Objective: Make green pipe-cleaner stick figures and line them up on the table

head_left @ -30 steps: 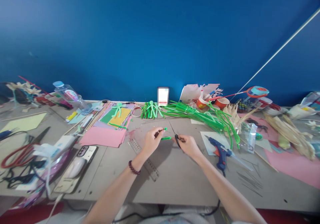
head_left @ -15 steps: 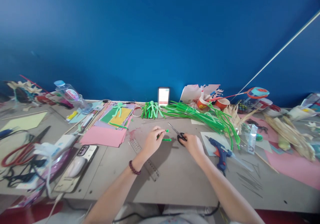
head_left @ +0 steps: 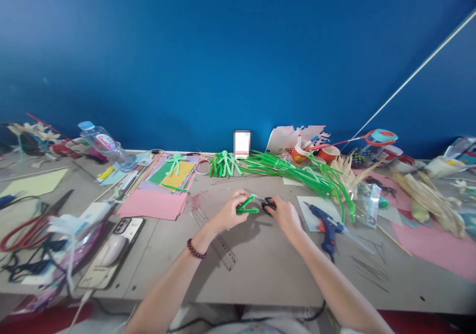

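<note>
Green pipe cleaner (head_left: 247, 208) pieces stick out of my left hand (head_left: 229, 211) in a sideways V, pinched between its fingers. My right hand (head_left: 284, 213) is closed round the black handles of a pair of scissors (head_left: 268, 204). The scissor blades point left, close to the upper end of the pipe cleaner; whether they touch it I cannot tell. Below my left wrist lies a clear ruler (head_left: 225, 252). Behind the hands stand several small green pipe cleaner figures (head_left: 225, 164), beside a pile of long green pipe cleaners (head_left: 297, 172).
A blue glue gun (head_left: 327, 227) rests on white paper to the right, near thin wires (head_left: 368, 269). Pink paper (head_left: 148, 204), a phone (head_left: 124, 226) and red-handled scissors (head_left: 28, 227) lie to the left. A plastic bottle (head_left: 106, 143) leans at the back left.
My left hand has turned, so the green pieces now show as a V. The scissors have shifted slightly left, their blades closer to the pipe cleaner.
</note>
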A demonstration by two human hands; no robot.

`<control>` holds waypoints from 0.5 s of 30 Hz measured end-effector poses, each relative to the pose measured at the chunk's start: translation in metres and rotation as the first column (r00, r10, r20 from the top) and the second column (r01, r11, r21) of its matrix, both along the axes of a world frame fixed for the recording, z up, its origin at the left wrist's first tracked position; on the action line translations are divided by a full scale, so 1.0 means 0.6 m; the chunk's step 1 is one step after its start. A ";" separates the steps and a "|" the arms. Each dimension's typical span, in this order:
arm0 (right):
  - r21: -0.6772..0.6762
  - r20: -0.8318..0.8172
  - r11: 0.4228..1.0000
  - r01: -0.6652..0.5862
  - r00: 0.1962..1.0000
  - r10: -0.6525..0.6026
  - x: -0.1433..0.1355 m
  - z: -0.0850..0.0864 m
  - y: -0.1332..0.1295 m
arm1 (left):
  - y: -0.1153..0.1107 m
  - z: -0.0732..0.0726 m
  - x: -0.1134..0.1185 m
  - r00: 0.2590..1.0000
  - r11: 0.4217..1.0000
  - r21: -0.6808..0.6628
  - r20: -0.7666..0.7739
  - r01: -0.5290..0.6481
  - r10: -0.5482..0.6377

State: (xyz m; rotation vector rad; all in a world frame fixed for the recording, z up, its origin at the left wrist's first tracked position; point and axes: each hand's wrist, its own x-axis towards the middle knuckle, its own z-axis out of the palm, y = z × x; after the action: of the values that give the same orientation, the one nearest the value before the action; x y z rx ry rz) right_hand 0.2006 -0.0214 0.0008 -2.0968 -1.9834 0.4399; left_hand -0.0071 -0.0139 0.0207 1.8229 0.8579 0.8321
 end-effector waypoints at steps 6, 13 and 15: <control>0.078 -0.067 0.995 -0.064 0.995 0.069 0.006 -0.013 0.005 | -0.006 -0.008 0.006 0.981 0.971 0.235 -0.172 -0.041 0.084; 0.233 -0.297 0.968 -0.093 0.941 0.162 0.001 -0.025 0.006 | -0.013 -0.006 0.010 0.892 0.797 0.602 -0.387 0.050 0.236; 0.288 -0.353 0.949 -0.130 0.907 0.231 -0.004 -0.026 0.004 | -0.015 -0.008 0.013 0.880 0.738 0.672 -0.384 0.060 0.279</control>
State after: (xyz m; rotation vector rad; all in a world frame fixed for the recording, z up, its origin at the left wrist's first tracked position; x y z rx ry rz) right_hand 0.1984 -0.0191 -0.0147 -1.5374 -1.8890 0.5435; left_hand 0.0004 -0.0232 0.0159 2.7192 1.0619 0.8590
